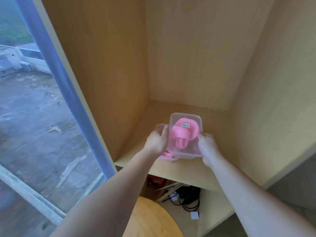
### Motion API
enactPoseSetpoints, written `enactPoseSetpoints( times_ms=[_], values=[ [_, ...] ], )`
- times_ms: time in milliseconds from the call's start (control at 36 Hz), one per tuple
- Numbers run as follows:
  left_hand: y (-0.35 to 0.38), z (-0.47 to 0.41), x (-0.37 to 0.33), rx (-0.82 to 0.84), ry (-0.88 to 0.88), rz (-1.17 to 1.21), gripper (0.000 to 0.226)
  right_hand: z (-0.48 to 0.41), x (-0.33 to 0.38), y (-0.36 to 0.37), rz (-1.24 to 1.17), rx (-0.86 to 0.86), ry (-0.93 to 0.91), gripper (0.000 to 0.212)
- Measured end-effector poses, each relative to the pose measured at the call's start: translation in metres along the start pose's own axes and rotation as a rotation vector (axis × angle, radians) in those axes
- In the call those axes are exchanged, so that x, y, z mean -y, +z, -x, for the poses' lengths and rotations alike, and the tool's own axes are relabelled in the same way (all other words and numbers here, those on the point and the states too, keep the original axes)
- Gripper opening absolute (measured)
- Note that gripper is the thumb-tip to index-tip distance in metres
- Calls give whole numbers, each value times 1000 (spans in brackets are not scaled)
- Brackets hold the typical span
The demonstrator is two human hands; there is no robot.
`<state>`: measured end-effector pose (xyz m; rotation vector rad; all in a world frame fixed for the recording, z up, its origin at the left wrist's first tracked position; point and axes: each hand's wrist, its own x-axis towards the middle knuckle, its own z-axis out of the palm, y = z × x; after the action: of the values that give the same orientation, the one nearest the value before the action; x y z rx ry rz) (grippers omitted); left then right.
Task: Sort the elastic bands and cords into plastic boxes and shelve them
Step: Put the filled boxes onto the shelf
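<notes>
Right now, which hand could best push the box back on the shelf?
Probably the right hand: it holds the box at its near corner, behind it. The left hand grips the side.

The clear plastic lidded box (199, 120) sits between the left grip (156, 142) and the right grip (207, 147), each clasping one side, with pink coiled elastic bands (181, 134) inside. It overlaps a second clear plastic box (159, 127) under the left grip, on the pale wooden shelf board (188, 170). Below the grips, black cables (189, 200) lie in the lower compartment, behind the round wooden desk (150, 219).
</notes>
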<state>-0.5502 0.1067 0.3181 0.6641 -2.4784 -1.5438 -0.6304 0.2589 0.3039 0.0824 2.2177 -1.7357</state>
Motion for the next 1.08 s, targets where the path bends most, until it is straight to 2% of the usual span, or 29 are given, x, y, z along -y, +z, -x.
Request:
enactPoseSetpoints(
  times_ms=[83,222,417,556,639,722,778,889,972,1083],
  values=[
    [13,11,26,2,131,-461,48,4,-17,-18,13,-75,8,29],
    [24,14,56,98,251,-781,51,3,-43,-33,114,-139,24,30],
    [17,15,63,53,289,-713,48,-9,-60,-28,250,-177,20,24],
    [10,28,71,26,314,-608,50,-10,-58,-23,393,-200,-73,26],
    [-1,44,77,-11,333,-525,49,2,-52,-19,590,-303,-284,28],
    [-20,68,89,-61,282,-410,44,32,-38,-2,538,-378,-610,33],
    [-37,88,105,-122,264,-381,35,58,-31,20,458,-311,-759,26],
    [-75,131,158,-260,196,-355,25,113,-45,85,372,-42,-939,18],
    [-99,158,207,-275,41,-394,26,147,-81,139,376,167,-903,18],
    [-119,190,273,-243,-133,-430,32,172,-146,200,457,351,-702,20]
  ],
)
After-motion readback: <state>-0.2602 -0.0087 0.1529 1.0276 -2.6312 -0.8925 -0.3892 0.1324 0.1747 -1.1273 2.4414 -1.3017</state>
